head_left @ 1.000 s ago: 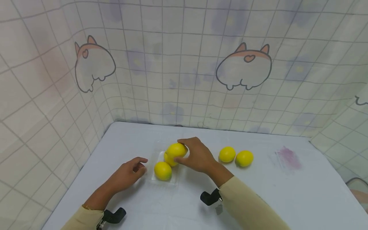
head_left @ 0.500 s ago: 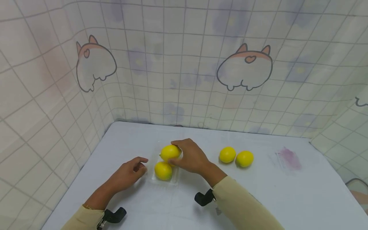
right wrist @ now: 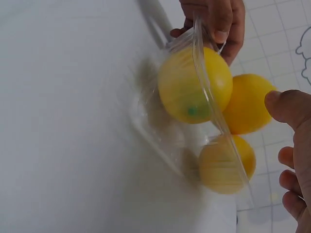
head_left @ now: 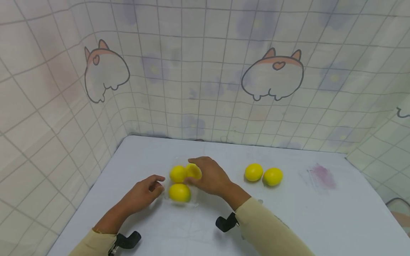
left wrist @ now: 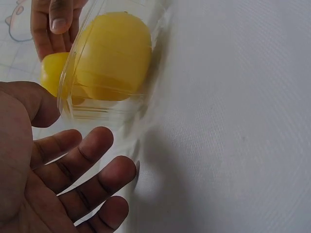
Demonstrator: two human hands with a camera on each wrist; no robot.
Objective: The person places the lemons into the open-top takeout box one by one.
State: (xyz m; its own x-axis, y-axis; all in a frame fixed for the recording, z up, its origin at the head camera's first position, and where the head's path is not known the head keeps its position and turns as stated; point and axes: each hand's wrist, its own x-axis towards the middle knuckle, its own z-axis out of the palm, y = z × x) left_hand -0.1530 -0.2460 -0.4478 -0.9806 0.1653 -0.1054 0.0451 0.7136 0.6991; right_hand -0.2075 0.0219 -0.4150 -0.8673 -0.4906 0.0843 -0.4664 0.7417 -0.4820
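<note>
Three yellow lemons sit in a clear plastic container in the head view: a front lemon (head_left: 179,193), a back-left lemon (head_left: 177,174) and a back-right lemon (head_left: 195,172), partly hidden by my right hand. My right hand (head_left: 209,176) reaches over the container's right side. In the right wrist view its thumb (right wrist: 277,103) overlaps the edge of a lemon (right wrist: 248,104), while the other fingers are apart from the fruit. My left hand (head_left: 141,193) lies beside the container's left side, fingers spread and holding nothing. The clear container's wall (left wrist: 104,115) is close to its thumb.
Two more lemons (head_left: 253,172) lie together on the white table (head_left: 307,220) to the right. Further right is a pink stain (head_left: 321,176). A grid-patterned curtain (head_left: 211,78) rises behind and beside the table. A bit of another person's skin (head_left: 401,217) shows at the right edge.
My right hand has lowered a lemon leftward into the container and loosened its fingers. The lemons inside have shifted, now lying as three separate ones. My left hand has not moved.
</note>
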